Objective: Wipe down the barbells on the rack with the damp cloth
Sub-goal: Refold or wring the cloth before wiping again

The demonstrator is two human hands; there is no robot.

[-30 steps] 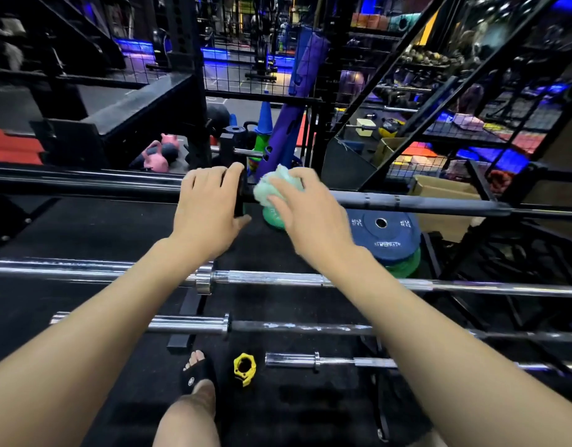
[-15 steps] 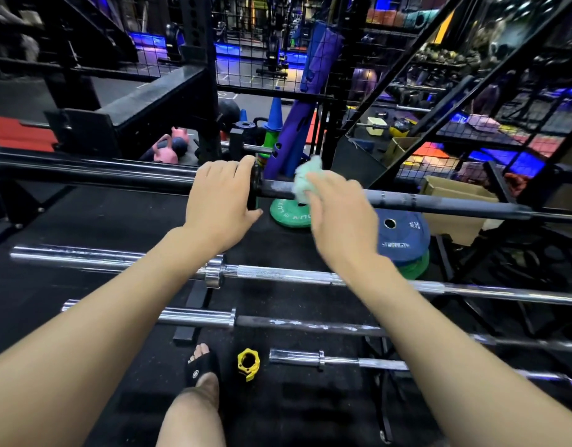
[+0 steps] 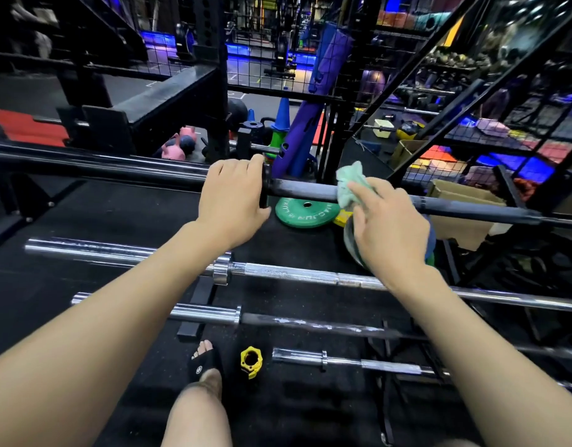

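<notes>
Head view: left hand point(image 3: 231, 196) grips black barbell point(image 3: 305, 190), right hand point(image 3: 386, 221) holds cloth point(image 3: 351, 183), fingertips hidden

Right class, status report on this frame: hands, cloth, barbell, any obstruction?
Left hand grips top barbell at its collar. Right hand holds damp cloth against the shaft. Nothing blocking the shaft.

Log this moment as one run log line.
left hand: grips black barbell | right hand: presses green cloth on shaft | wiping underway

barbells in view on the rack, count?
4. Top black barbell under both hands; chrome barbell below; third barbell lower; lowest barbell near the floor. Others may be hidden behind.
</notes>
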